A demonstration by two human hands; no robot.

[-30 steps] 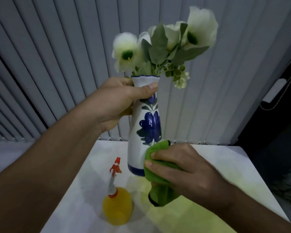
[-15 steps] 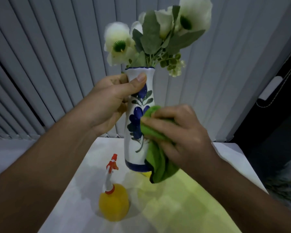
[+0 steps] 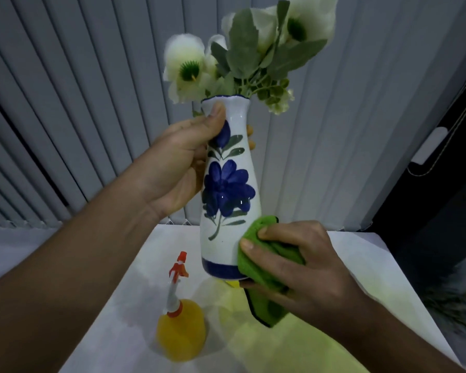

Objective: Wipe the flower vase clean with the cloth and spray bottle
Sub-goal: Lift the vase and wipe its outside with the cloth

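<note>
A tall white vase [image 3: 230, 246] painted with blue flowers hangs in the air above the table, nearly upright, with white artificial flowers [image 3: 242, 49] in it. My left hand [image 3: 178, 168] grips its neck from the left, thumb near the rim. My right hand [image 3: 304, 267] holds a bunched green cloth [image 3: 264, 275] pressed against the vase's lower right side, near the blue base band. A spray bottle [image 3: 179, 329] with yellow liquid and an orange-and-white nozzle stands on the table, below and left of the vase.
The white table [image 3: 135, 305] has a yellow-green patch [image 3: 285, 345] on its right half. Grey vertical blinds [image 3: 78, 103] hang right behind it. A dark gap and floor lie beyond the table's right edge.
My right hand has slid the cloth down from the vase's middle to its lower right side. The vase has turned, so the blue flower faces me fully.
</note>
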